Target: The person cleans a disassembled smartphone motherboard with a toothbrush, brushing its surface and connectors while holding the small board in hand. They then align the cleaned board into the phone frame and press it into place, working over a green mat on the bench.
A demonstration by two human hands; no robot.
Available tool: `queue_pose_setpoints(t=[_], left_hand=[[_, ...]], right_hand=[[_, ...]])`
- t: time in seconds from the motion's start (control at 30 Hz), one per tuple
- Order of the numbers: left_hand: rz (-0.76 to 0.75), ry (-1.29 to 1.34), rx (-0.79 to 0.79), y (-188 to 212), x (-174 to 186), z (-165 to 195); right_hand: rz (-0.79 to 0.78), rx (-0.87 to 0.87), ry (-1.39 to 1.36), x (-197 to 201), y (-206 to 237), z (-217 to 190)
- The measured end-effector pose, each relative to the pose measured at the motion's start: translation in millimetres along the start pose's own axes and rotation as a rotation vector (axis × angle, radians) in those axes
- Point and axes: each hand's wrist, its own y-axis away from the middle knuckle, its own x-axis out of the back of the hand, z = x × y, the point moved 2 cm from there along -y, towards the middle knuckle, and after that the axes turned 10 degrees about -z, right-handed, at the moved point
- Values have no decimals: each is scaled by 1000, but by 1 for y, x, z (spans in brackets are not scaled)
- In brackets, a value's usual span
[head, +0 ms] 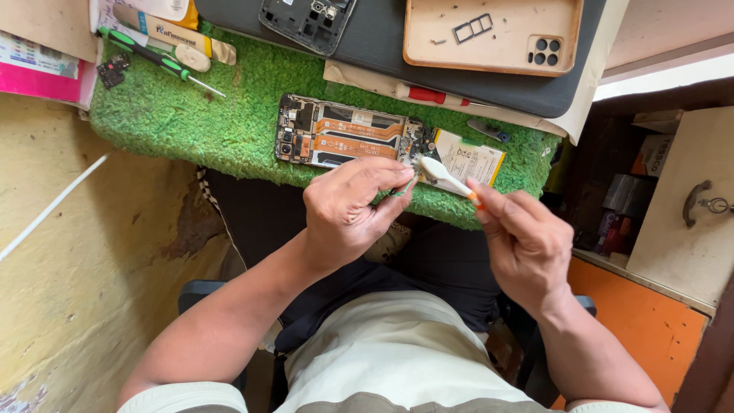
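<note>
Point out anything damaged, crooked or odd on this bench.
The phone on the green mat lies open with its back off and its insides bare. Its battery lies loose beside it. The yellow wall at left has a patch of paint flaked off.

Opened phone (348, 136) worked on over a green mat (222, 122).

A small part is pinched in the left hand (353, 210) at the mat's near edge (part too small to identify). A white brush (445, 176) with an orange handle is held in the right hand (524, 237), its head touching the left fingertips. A battery (468, 159) is seen beside the phone; a green screwdriver (157, 61) lies far left.
</note>
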Motion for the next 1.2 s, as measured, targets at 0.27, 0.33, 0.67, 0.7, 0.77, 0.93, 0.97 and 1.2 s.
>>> queue_pose_setpoints(t=[0.27, 0.33, 0.67, 0.7, 0.77, 0.93, 0.97, 1.2], left_hand=[[-28, -17, -29, -1, 3, 1], [-24, -35, -36, -2, 3, 0], [-38, -41, -57, -2, 3, -1], [-37, -45, -59, -2, 2, 0], [-34, -52, -62, -2, 3, 0], [-49, -53, -70, -2, 4, 0], [-44, -51, -67, -2, 3, 0], [-44, 20, -25, -2, 2, 0]], right_hand=[[0, 26, -47, 0, 1, -1], [-10, 102, -113, 1, 2, -3], [8, 26, -11, 0, 1, -3], [6, 12, 10, 1, 1, -3], [1, 25, 2, 1, 1, -3], [23, -1, 5, 2, 2, -3], [19, 27, -13, 2, 2, -3], [53, 22, -23, 3, 3, 3]])
